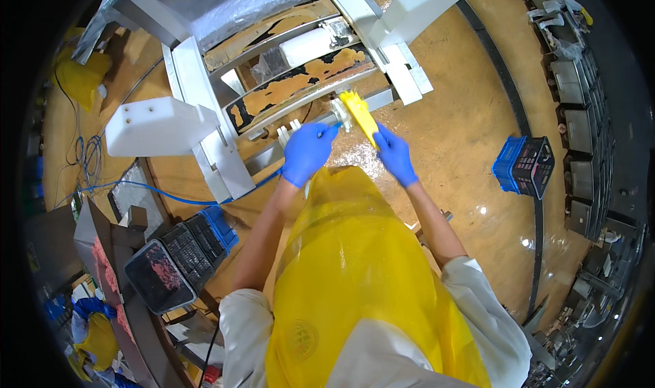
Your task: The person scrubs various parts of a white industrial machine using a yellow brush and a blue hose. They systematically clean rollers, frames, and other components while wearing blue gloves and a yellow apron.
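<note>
My right hand (397,157), in a blue glove, is closed round the near end of a yellow scrubbing brush (361,117). The bristles lie at its far end, beside a small white notched fitting (342,114). My left hand (306,154), also blue-gloved, has its fingers closed at that fitting; its grip is partly hidden. Both hands are in front of a white machine frame (217,161). Similar white fittings (284,136) sit on its near bar. Two worn, curved panels (310,74) with patchy tan and black surfaces span the frame.
A blue hose (170,198) runs along the wet tan floor (447,142) to the left. Stacked black crates (187,251) stand at the lower left, near a grey trough (117,279) holding pink material. Blue and black crates (523,166) are at the right, beside a dark drain strip (501,81).
</note>
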The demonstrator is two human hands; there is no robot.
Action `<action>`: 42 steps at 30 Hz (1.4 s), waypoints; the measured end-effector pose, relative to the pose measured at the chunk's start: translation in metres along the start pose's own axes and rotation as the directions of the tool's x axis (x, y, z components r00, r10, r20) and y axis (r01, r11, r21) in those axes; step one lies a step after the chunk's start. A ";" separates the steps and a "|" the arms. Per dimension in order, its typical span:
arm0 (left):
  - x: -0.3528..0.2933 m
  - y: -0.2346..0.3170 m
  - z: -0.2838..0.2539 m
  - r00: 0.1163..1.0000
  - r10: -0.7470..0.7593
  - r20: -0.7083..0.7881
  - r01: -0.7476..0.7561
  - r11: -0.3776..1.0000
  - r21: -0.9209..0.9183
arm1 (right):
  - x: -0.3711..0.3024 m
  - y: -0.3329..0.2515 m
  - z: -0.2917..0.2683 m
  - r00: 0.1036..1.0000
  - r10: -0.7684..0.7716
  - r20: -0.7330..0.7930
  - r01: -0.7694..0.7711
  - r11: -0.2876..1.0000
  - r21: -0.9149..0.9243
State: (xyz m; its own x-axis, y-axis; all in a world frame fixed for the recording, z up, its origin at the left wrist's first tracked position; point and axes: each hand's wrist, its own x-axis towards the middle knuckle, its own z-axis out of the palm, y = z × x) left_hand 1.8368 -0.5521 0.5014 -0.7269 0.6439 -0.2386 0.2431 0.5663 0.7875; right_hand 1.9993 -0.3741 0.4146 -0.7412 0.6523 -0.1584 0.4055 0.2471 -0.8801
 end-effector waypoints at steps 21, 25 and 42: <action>-0.107 -0.066 -0.048 0.944 -0.269 -0.191 0.276 0.961 0.011 | 0.126 -0.097 0.015 0.702 -0.585 0.407 0.710 0.530 -0.463; -0.120 -0.066 -0.050 0.930 -0.301 -0.213 0.287 0.953 -0.095 | 0.179 -0.118 0.079 0.579 -0.393 0.714 0.814 0.313 -0.488; -0.127 -0.078 -0.045 0.894 -0.399 -0.202 0.322 0.887 -0.330 | 0.218 -0.032 0.046 0.123 0.354 0.927 0.603 0.715 -0.354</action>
State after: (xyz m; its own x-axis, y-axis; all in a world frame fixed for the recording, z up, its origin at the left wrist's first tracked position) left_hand 1.8816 -0.7012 0.4954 -0.8770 0.2457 -0.4128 -0.2300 0.5398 0.8098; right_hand 1.8001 -0.2729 0.3879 -0.4435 -0.4963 -0.7463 0.0320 0.8234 -0.5665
